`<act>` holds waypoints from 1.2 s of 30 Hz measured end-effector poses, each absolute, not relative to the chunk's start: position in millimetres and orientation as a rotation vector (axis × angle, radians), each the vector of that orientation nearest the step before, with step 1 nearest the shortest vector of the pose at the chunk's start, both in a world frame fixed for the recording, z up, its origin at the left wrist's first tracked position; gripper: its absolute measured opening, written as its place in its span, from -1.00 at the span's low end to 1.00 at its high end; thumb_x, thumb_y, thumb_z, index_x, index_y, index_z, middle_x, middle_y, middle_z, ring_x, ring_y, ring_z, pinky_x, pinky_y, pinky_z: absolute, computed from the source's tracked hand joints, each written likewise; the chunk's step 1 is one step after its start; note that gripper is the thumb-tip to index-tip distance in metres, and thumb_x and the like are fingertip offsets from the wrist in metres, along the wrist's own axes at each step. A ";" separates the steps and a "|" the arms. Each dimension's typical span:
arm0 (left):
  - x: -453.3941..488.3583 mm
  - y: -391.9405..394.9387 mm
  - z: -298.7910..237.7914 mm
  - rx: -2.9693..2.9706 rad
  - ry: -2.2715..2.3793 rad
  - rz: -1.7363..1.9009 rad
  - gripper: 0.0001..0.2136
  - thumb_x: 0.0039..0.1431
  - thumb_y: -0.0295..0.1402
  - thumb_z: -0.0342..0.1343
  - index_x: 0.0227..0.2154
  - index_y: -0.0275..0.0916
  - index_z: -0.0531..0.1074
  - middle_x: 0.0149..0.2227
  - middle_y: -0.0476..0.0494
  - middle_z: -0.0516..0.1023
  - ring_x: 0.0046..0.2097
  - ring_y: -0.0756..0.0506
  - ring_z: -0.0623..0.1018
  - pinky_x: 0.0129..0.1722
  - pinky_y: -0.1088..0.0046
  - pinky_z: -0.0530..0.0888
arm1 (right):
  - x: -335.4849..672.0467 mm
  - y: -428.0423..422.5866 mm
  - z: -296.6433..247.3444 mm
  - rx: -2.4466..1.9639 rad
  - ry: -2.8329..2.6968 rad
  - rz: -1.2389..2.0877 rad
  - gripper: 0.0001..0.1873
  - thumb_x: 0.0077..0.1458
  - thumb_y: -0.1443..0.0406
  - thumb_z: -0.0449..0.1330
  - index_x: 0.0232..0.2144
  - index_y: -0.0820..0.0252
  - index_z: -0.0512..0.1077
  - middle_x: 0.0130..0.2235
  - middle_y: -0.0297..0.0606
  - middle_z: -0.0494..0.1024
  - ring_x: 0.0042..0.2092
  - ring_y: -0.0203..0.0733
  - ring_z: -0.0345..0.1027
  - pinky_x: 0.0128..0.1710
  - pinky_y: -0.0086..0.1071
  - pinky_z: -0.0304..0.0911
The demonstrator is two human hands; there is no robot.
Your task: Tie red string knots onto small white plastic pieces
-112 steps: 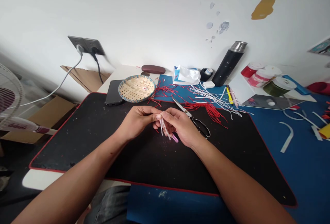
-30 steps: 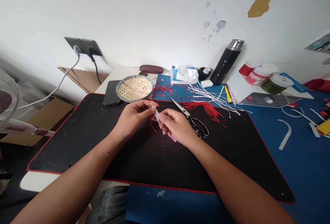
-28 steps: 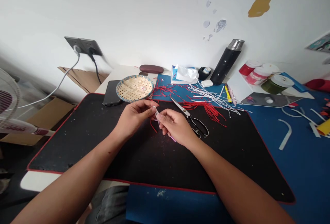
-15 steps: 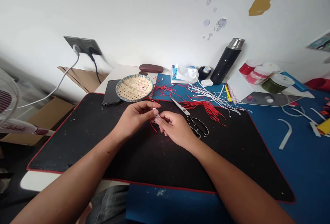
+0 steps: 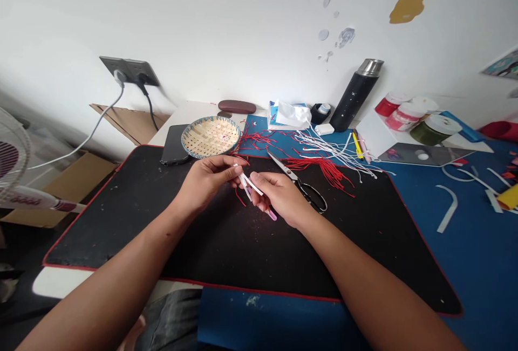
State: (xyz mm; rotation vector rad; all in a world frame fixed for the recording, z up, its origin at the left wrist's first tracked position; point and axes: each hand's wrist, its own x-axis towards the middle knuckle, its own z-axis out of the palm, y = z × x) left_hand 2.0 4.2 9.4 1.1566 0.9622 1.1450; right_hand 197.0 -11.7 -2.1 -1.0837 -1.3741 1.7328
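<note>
Both hands are raised over a black desk mat (image 5: 243, 254) with a red edge. My left hand (image 5: 209, 183) pinches the ends of several narrow white strips (image 5: 246, 184) between thumb and fingers. My right hand (image 5: 279, 198) grips the strips' other side along with a pink stick (image 5: 272, 214), whose tip shows below the fingers. The rest of the stick is hidden by that hand. A short red cord (image 5: 239, 197) lies under the hands. Just right of my right hand rest black-handled scissors (image 5: 307, 193).
Beyond the hands lie a red cord bundle (image 5: 324, 169), white cords (image 5: 334, 151), a woven bamboo dish (image 5: 210, 137) and a black phone (image 5: 174, 144). Further back stand a tissue packet (image 5: 288, 115), a black flask (image 5: 352, 95) and paint jars (image 5: 404, 116).
The white strips now fan out visibly between the hands, and the pink tip shows again below my right hand. The hands have eased slightly apart.
</note>
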 end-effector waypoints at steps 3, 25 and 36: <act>1.9 4.2 9.3 1.128 0.934 1.152 -0.77 0.03 -0.28 0.50 -0.28 -0.29 0.71 -0.48 -0.12 0.63 -0.44 -0.05 0.56 -0.41 0.45 0.47 | 197.3 -11.5 -1.5 -1.047 -1.276 1.830 -0.49 0.24 -0.14 0.23 -0.34 0.19 0.55 -0.49 -0.34 0.47 -0.56 -0.37 0.23 -0.61 -0.46 0.05; 4.6 3.1 13.1 1.068 0.890 1.129 -0.73 -0.06 -0.27 0.56 -0.32 -0.31 0.72 -0.47 -0.13 0.64 -0.46 -0.03 0.56 -0.44 0.48 0.48 | 196.3 -12.9 -0.4 -1.033 -1.276 1.876 -0.58 0.21 -0.05 0.28 -0.31 0.22 0.54 -0.51 -0.41 0.37 -0.58 -0.42 0.12 -0.63 -0.49 -0.08; 4.6 3.1 9.0 1.084 0.899 1.125 -0.74 -0.05 -0.28 0.55 -0.31 -0.29 0.72 -0.45 -0.12 0.65 -0.44 -0.01 0.54 -0.43 0.50 0.49 | 193.8 -12.9 -1.0 -1.093 -1.362 1.738 -0.63 0.25 0.00 0.23 -0.33 0.20 0.50 -0.46 -0.39 0.43 -0.56 -0.41 0.20 -0.61 -0.48 -0.01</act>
